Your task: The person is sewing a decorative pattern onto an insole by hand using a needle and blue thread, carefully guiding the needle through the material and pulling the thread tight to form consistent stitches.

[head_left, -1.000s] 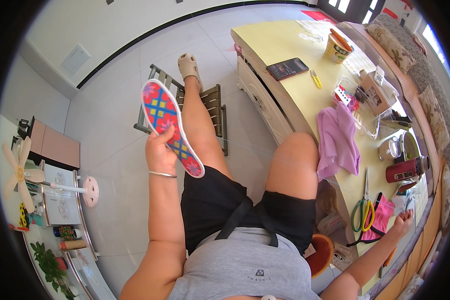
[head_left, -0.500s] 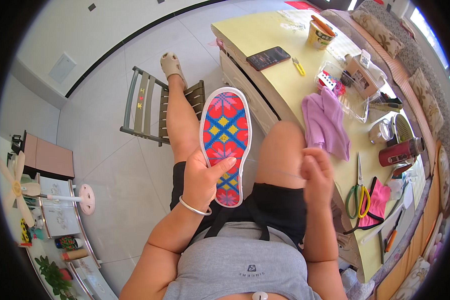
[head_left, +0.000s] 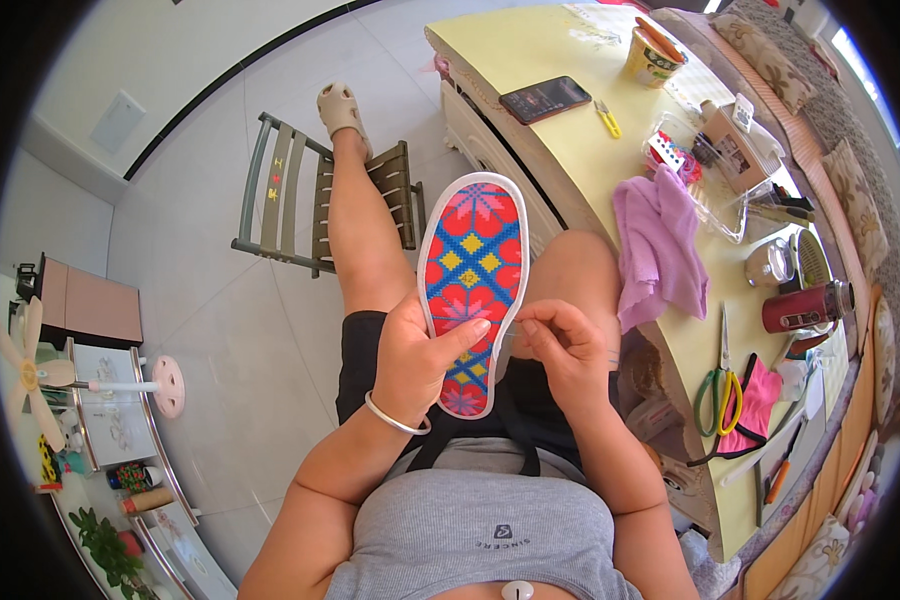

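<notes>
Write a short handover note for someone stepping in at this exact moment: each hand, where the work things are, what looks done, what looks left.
Left hand: grips the embroidered insole over the lap, thumb across its face.
Right hand: fingers pinched at the insole's right edge; needle or thread too small to tell.
Things: scissors, purple cloth and phone lie on the yellow table to the right.
Done: the insole's visible face is fully patterned.
Left: probably edge stitching; I cannot tell how much.

Both forearms rise from the lower edge over the lap, left hand [head_left: 422,352] cupped with thumb laid across and a bangle on the wrist, right hand [head_left: 562,345] beside it, fingertips pinched together.
</notes>
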Demonstrator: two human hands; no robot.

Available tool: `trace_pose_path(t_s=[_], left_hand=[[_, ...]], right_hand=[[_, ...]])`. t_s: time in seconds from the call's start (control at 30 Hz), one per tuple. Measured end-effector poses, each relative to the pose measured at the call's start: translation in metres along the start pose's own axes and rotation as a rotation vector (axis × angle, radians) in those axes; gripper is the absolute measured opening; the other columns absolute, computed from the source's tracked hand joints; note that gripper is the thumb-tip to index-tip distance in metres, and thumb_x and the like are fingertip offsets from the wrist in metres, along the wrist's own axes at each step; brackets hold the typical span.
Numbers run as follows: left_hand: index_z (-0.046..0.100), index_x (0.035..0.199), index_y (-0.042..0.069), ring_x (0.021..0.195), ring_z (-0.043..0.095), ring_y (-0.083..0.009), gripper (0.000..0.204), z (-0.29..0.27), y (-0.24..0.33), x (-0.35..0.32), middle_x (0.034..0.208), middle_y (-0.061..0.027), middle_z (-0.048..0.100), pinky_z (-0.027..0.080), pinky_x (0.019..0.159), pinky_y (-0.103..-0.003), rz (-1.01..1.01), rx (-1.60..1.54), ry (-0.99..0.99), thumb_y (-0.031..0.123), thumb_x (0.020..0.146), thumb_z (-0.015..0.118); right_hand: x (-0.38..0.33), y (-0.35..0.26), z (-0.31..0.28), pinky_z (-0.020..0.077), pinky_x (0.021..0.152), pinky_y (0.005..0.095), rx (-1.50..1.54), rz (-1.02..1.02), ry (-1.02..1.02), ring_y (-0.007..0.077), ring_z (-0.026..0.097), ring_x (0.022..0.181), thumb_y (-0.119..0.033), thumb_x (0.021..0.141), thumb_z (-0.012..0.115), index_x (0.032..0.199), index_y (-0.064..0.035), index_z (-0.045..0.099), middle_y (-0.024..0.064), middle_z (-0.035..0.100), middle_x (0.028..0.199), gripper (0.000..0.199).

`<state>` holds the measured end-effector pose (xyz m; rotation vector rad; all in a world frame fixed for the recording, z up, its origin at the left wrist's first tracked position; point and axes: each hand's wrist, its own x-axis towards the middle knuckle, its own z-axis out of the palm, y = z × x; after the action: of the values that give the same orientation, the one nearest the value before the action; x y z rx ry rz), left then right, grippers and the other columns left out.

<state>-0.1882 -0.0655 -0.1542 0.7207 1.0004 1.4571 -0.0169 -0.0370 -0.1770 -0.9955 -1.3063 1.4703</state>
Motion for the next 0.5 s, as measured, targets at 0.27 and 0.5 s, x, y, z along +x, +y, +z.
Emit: trace_pose_path(t_s=[0.27, 0.5], left_hand=[[0.057, 0.111, -0.002, 0.088, 0.066, -0.0115, 0.034, -0.001, 0.001, 0.000, 0.102, -0.0095, 0.069, 0.054, 0.080, -0.027, 0.027, 0.043, 0.017, 0.001, 0.081, 0.071], [0.055, 0.112, -0.005, 0.090, 0.066, -0.0128, 0.035, 0.001, 0.001, -0.004, 0.102, -0.0103, 0.069, 0.054, 0.081, -0.028, 0.148, 0.240, 0.045, 0.002, 0.081, 0.070]], right_hand=[[0.001, -0.004, 0.002, 0.0393, 0.061, 0.0185, 0.034, 0.043, -0.001, 0.0035, 0.049, 0.069, -0.001, 0.092, 0.059, 0.098, 0.0013, 0.064, -0.0025, 0.055, 0.076, 0.007], [-0.002, 0.001, 0.012, 0.0277, 0.052, 0.0163, 0.198, 0.085, 0.160, -0.0009, 0.035, 0.058, -0.001, 0.087, 0.067, 0.093, -0.0008, 0.060, -0.0098, 0.042, 0.067, 0.010]])
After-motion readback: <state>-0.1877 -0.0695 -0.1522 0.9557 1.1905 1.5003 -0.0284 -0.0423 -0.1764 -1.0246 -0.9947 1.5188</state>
